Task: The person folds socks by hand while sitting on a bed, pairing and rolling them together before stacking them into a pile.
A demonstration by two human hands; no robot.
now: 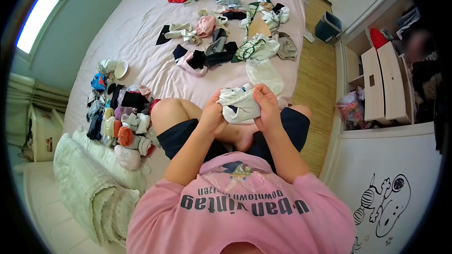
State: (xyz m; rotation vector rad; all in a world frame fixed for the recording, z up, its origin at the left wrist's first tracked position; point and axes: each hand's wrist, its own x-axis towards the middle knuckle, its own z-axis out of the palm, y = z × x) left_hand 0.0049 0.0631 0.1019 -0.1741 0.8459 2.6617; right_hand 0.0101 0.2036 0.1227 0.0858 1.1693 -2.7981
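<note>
A bunched white cloth garment with dark trim (239, 105) is held up above my crossed legs; its exact kind is not clear. My left hand (213, 114) is closed on its left side. On its right side my right hand (266, 107) grips it, thumb on top. Just beyond the right hand, a white cloth (265, 74) lies flat on the bed. Farther out are loose clothes, among them a pink garment (206, 26), a green patterned cloth (252, 47) and a grey-beige cap-like piece (285, 46).
Rolled and folded clothes (125, 135) are heaped left of my knee on the bed (136, 28), near a cream bowl-shaped piece (121, 69). A pale quilt (89, 193) lies at lower left. On the right are a wooden floor, a bin (328, 27) and open drawers (376, 87).
</note>
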